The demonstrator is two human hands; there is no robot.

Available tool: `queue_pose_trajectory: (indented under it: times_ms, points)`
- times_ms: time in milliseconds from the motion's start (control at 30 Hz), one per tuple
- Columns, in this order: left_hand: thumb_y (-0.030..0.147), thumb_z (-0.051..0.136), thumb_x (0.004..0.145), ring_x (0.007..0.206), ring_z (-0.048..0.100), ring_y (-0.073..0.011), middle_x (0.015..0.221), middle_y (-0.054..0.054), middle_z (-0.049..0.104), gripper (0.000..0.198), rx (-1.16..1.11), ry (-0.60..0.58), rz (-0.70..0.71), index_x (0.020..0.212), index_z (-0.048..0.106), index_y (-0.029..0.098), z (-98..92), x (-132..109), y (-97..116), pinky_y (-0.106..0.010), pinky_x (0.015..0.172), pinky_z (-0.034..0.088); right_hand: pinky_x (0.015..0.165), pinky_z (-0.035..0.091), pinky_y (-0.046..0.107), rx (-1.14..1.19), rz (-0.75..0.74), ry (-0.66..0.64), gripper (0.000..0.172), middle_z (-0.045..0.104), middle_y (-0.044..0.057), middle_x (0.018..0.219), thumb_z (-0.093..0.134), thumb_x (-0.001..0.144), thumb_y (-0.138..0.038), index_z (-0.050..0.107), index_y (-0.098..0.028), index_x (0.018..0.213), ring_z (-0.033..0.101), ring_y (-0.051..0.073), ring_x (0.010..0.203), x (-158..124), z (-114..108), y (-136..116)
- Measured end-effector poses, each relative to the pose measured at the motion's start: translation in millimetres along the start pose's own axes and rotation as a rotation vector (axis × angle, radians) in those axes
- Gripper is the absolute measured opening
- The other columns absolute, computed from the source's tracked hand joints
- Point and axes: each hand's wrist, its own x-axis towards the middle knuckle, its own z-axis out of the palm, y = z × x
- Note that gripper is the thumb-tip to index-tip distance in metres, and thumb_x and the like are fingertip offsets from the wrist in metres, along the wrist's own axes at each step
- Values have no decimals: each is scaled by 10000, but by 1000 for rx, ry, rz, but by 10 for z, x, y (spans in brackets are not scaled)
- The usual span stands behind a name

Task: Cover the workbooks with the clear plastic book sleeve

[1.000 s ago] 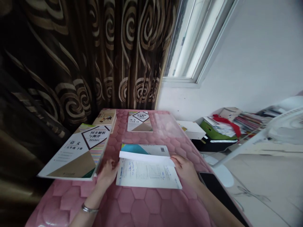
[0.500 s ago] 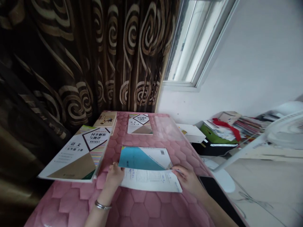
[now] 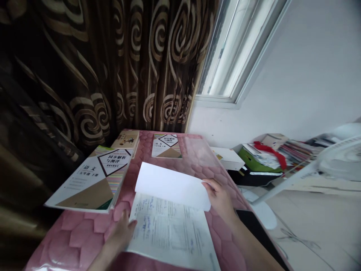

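A booklet lies unfolded in front of me, its lower page printed and marked with blue handwriting. The plain white side of its upper leaf faces me, slanting down to the right. My right hand pinches that leaf at its right edge, thumb and fingers together. Beside the booklet's left edge is my left hand, its thumb and forefinger apart; the thumb reaches the page edge. Whether it touches the paper I cannot tell.
Large workbooks are stacked at the left, with a tan book behind. A smaller workbook lies at the back. A dark flat device is along the right edge. A white fan stands beyond the pink tabletop.
The blue-and-white cover has turned out of sight, and the white side of the leaf now shows. More of the written page is exposed. My left hand has let go and moved nearer.
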Motion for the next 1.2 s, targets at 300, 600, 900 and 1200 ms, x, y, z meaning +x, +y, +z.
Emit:
queue_pose_trajectory:
  times_ms: [300,600,900,1200]
  points:
    - [183,402,865,1004,654,-372,1113,-259,656,426,277,365,167,1253,532,66,132,-134,99,-464,775,506,757,536,306,9,-106,-10,278,736,59,915,455,924,-382,695,-242,914,685,194,824,125,206,42]
    - [457,455,900,1057,654,-281,1113,-176,680,400,-487,429,322,1148,495,146,0,357,755,-383,853,516,793,501,326,-139,-208,-22,277,718,55,901,438,940,-319,702,-235,936,654,198,838,101,159,-66]
    - [310,481,917,910,704,-256,970,-151,721,192,-221,301,196,1037,509,162,26,495,704,-294,737,488,1080,308,544,-360,-270,-282,357,561,59,1377,445,944,-305,630,-276,1248,460,297,1288,-229,604,-715]
    - [329,542,842,1195,536,-393,1290,-320,505,501,26,339,110,1216,513,-5,53,711,841,-435,916,437,1055,221,702,-326,-239,-665,579,292,77,1565,495,896,-572,461,-317,1415,210,421,1427,-342,1071,-1136]
